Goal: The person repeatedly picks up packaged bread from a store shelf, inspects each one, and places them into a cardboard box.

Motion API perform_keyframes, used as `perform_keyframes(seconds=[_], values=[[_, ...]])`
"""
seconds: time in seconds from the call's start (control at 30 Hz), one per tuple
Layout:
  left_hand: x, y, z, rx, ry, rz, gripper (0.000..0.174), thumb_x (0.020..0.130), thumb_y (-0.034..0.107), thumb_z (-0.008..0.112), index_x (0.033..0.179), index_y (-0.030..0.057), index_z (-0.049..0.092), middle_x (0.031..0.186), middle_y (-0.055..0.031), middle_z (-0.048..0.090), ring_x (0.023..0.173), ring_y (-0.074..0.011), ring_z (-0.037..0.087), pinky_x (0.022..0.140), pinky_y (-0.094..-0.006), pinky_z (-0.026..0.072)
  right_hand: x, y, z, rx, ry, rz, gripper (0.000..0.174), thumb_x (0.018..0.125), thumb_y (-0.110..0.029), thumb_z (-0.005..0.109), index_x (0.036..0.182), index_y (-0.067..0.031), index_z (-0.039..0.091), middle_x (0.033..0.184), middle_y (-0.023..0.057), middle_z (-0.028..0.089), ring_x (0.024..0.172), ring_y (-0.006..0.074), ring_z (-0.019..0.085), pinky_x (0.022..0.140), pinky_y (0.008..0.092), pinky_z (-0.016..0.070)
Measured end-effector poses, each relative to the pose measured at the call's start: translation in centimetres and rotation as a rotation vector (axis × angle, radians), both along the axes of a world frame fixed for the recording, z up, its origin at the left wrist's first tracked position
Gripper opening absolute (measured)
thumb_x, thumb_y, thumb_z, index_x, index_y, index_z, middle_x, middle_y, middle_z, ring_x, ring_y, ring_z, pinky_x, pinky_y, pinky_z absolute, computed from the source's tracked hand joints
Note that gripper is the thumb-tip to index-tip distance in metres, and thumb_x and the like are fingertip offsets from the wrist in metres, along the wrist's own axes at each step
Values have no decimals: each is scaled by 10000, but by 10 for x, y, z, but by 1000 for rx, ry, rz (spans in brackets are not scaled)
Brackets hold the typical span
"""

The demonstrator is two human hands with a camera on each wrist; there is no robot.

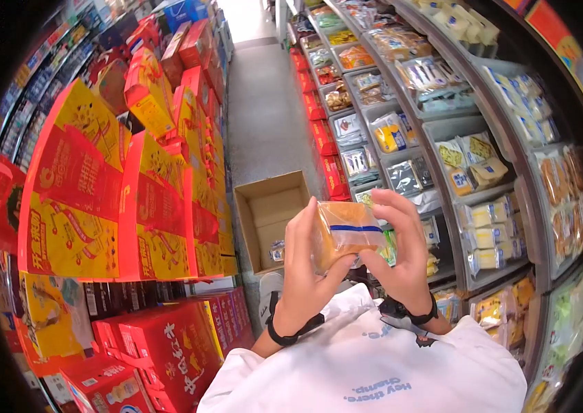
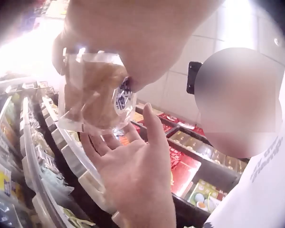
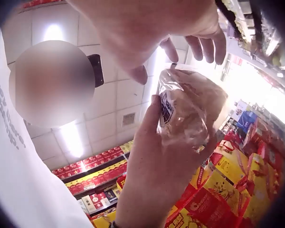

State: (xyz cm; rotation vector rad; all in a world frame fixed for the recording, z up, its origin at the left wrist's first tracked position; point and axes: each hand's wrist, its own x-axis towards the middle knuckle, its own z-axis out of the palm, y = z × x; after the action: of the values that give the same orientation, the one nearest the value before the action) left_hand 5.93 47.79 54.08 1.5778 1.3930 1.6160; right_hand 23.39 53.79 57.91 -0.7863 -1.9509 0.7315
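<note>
A clear-wrapped packaged bread (image 1: pixel 348 237), golden brown with a blue stripe across its wrapper, is held up in front of the chest. My left hand (image 1: pixel 300 258) grips it by one side, thumb along the lower edge. On the other side my right hand (image 1: pixel 405 251) has its fingers spread and loosely bent around the package's end. From the right wrist view, the right hand's fingers (image 3: pixel 206 47) stand apart from the wrapper, while the left hand (image 3: pixel 154 161) supports the bread from below. A round blue-and-white label (image 2: pixel 122 97) shows on the package in the left wrist view.
An open cardboard box (image 1: pixel 271 199) stands on the aisle floor (image 1: pixel 257 103), with a small wrapped item inside. Shelf bins (image 1: pixel 467 124) of packaged snacks line the right. Red and yellow gift boxes (image 1: pixel 75 186) are stacked on the left.
</note>
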Motion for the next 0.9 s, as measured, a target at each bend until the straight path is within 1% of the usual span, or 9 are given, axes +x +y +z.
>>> perform_keyframes(seconds=[0.13, 0.17, 0.27, 0.37, 0.47, 0.5, 0.63, 0.73, 0.9], values=[[-8, -11, 5, 3, 7, -93, 828, 829, 102, 788, 1531, -33, 371, 1396, -226, 489, 1275, -372, 521, 1078, -440, 416, 1, -11, 13, 98, -53, 26, 355, 783, -92, 826, 1106, -26, 697, 1207, 130, 675, 1130, 297, 640, 960, 397, 507], [-13, -15, 8, -14, 22, -110, 827, 825, 100, 791, 1530, -27, 377, 1395, -225, 492, 1274, -372, 523, 1079, -439, 416, -4, -17, 15, 38, 11, 1, 300, 787, -100, 831, 1052, -27, 710, 1155, 112, 698, 1090, 275, 653, 900, 374, 520], [-29, -29, 14, -60, 54, -152, 811, 815, 108, 782, 1522, -9, 404, 1388, -210, 504, 1269, -353, 527, 1085, -429, 412, -10, -34, 18, -65, 2, 12, 244, 828, -94, 803, 1042, -21, 710, 1138, 120, 703, 1040, 248, 664, 822, 327, 523], [-42, -46, 14, -79, 78, -200, 786, 809, 139, 757, 1511, 0, 433, 1374, -183, 526, 1258, -313, 539, 1094, -412, 403, -14, -47, 5, -144, 108, -17, 160, 883, -87, 762, 1010, -2, 711, 1004, 100, 724, 906, 186, 672, 742, 287, 505], [-54, -69, 10, -104, 91, -251, 795, 807, 169, 769, 1508, -6, 437, 1356, -179, 549, 1241, -306, 554, 1091, -406, 404, -18, -65, 0, -467, 194, -96, 105, 924, -77, 721, 973, 16, 706, 868, 75, 715, 795, 130, 651, 708, 273, 494], [-57, -78, 9, -109, 80, -251, 799, 807, 180, 772, 1508, -9, 437, 1354, -173, 554, 1239, -297, 556, 1091, -403, 403, -21, -70, 1, -427, 154, -109, 114, 934, -85, 715, 958, 25, 700, 813, 62, 701, 741, 107, 629, 688, 271, 487], [-69, -116, -11, -199, -124, -292, 814, 851, 257, 774, 1520, -26, 407, 1412, -162, 540, 1288, -265, 539, 1118, -394, 384, -41, -98, 6, -354, 107, -100, 117, 919, -81, 725, 934, 32, 698, 828, 75, 698, 742, 133, 630, 687, 281, 482], [-66, -139, -28, -170, -303, -266, 790, 817, 177, 798, 1503, 7, 445, 1331, -179, 578, 1197, -318, 585, 1049, -398, 431, -51, -116, 8, -367, 96, -107, 114, 903, -75, 734, 925, 32, 700, 829, 82, 693, 745, 153, 634, 693, 286, 481], [-68, -174, -31, -122, -325, -195, 757, 826, 179, 788, 1489, 10, 464, 1349, -188, 570, 1223, -317, 575, 1057, -397, 430, -65, -137, 20, -348, 72, -46, 95, 886, -67, 742, 917, 19, 716, 799, 78, 675, 716, 149, 620, 665, 282, 467]])
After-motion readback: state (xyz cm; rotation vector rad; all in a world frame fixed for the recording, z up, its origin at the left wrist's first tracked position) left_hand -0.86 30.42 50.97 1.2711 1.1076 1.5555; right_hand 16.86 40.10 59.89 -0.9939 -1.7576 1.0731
